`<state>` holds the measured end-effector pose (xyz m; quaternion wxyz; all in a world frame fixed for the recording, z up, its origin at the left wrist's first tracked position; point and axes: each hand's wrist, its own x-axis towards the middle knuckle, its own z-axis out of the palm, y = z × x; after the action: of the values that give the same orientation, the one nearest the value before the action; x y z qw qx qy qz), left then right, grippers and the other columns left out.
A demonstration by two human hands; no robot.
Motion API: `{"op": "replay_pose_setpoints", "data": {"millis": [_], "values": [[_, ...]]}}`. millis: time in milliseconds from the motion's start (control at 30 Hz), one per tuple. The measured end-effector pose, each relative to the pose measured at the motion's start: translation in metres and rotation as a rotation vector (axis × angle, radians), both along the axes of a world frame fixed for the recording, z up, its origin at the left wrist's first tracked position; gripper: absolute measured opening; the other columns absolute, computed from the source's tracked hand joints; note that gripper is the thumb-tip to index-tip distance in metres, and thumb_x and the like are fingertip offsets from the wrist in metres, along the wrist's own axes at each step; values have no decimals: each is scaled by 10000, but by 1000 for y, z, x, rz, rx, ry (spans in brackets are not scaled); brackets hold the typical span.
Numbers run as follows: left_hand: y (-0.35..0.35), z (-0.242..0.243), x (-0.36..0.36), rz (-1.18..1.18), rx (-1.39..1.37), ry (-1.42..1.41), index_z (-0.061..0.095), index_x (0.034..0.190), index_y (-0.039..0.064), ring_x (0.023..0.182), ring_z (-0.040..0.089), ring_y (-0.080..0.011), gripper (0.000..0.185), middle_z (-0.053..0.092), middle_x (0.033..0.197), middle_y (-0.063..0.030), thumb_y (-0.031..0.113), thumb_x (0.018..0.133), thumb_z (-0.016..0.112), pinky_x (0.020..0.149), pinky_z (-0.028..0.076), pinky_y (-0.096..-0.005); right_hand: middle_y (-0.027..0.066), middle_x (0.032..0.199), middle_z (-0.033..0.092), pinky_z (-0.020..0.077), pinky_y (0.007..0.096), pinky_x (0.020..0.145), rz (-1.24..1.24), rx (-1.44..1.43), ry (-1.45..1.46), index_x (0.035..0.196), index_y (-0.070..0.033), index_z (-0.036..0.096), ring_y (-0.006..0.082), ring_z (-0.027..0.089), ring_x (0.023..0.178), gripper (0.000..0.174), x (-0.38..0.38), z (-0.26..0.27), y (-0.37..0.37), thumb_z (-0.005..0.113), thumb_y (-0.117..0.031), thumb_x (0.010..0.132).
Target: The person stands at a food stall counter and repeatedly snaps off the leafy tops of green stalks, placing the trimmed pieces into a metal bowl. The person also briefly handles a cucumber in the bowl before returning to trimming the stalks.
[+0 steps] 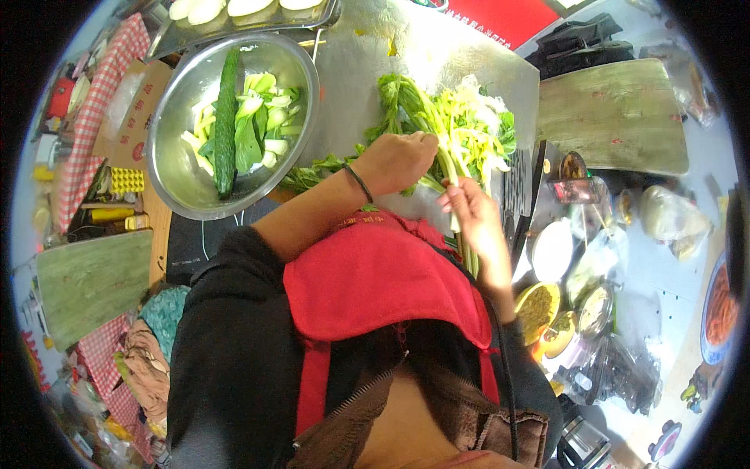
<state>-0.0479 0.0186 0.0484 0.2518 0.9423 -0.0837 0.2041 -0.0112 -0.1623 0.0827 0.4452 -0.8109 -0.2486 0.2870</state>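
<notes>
My right hand point(473, 212) grips a bunch of pale green celery stalks point(446, 155) near the front edge of the metal table point(345, 76). My left hand point(404, 161), with a dark band at the wrist, is curled against the same stalks higher up; its fingertips are partly hidden. Leafy celery tops point(398, 88) lie beyond the hands, and a pile of yellow-green leaves point(483, 126) is to their right. More leaves point(316, 173) lie under my left forearm. The stalks' lower ends hang over my red apron point(381, 269).
At left, a steel bowl point(161, 126) holds a cucumber point(225, 129) and cut leafy greens point(263, 117). Behind it stands a metal tray point(281, 23) with pale oval pieces. A greenish board point(612, 117) is at right, above several food containers point(538, 311). A cardboard box point(132, 120) is at far left.
</notes>
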Motion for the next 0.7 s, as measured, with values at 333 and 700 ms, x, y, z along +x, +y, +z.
{"op": "replay_pose_setpoints", "data": {"millis": [333, 700], "values": [[0, -2, 13, 184, -489, 64, 452, 792, 36, 665, 533, -391, 170, 537, 683, -187, 195, 853, 439, 548, 427, -464, 62, 716, 582, 473, 236, 525, -86, 281, 348, 911, -14, 464, 109, 572, 624, 137, -23, -14, 48, 455, -151, 910], [-3, 15, 0, -40, -59, 70, 436, 801, 83, 591, 575, -312, 133, 535, 626, -120, 186, 765, 511, 487, 452, -405, 51, 740, 591, 465, 202, 520, -162, 457, 435, 939, -27, 497, 101, 574, 618, 151, -21, -30, 30, 435, -164, 918]]}}
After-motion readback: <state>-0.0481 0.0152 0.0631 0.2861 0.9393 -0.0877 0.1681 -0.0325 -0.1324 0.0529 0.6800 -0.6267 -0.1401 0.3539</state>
